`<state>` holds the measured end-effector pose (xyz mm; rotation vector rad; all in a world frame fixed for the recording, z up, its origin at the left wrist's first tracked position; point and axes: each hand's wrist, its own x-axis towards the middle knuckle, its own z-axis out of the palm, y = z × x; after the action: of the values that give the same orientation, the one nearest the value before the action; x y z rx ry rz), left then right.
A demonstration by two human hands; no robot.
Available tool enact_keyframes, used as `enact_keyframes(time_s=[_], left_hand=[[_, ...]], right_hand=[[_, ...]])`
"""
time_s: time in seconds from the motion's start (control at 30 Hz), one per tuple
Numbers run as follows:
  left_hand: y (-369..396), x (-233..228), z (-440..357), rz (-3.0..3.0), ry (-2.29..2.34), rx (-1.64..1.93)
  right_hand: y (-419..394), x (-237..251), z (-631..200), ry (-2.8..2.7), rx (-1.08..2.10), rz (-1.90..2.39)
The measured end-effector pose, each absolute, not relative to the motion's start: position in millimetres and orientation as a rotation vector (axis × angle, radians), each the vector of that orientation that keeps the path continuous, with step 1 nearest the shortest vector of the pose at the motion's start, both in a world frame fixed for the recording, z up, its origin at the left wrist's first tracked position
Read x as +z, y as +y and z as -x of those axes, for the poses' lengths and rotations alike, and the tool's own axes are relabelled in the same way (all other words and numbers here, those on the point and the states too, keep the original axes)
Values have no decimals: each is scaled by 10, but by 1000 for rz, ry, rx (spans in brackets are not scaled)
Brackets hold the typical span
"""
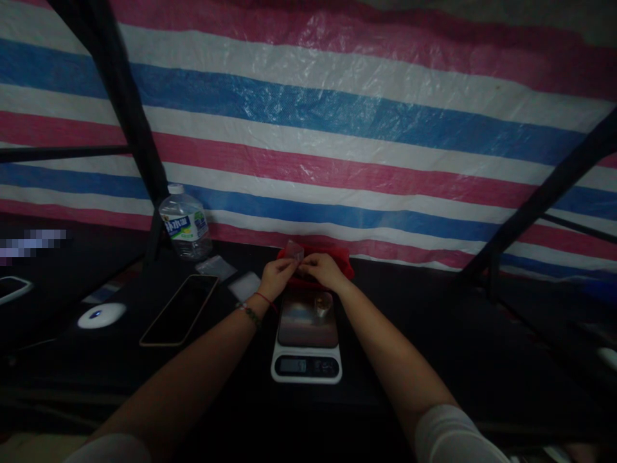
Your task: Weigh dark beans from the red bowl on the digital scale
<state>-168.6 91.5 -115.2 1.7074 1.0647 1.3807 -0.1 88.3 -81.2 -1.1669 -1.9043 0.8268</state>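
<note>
the left hand (pixel 276 275) and the right hand (pixel 322 269) meet just above the far edge of a kitchen scale (pixel 307 344), fingers curled and pinched together on a small clear plastic bag (pixel 294 250) held up between them. how the right fingertips grip it is too dim to tell exactly. a red tray (pixel 337 256) sits right behind the hands. on the scale's plate stands a small round metal piece (pixel 322 304). left of the scale lie more small clear bags (pixel 214 265), a phone (pixel 180 309) face up, a white round puck (pixel 101 315), and a water bottle (pixel 184 223) by the striped tarp (pixel 337 122).
</note>
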Motion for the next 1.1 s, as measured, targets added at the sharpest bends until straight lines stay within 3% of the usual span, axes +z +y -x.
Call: enact_keyframes(time_s=[0.27, 0.53, 0.9, 1.1], left_hand=[[951, -1170, 1660, -1656, 1048, 1383], [895, -1127, 1638, -2021, 1252, 1320], [817, -1031, 1631, -2116, 1363, 1451], [817, -1052, 1612, -2052, 1361, 1474]], right_hand=[[840, -762, 26, -1956, 722, 1233], [755, -691, 55, -2276, 28, 1298], [724, -589, 60, -2147, -103, 1408], [728, -608, 66, -2158, -66, 1066]])
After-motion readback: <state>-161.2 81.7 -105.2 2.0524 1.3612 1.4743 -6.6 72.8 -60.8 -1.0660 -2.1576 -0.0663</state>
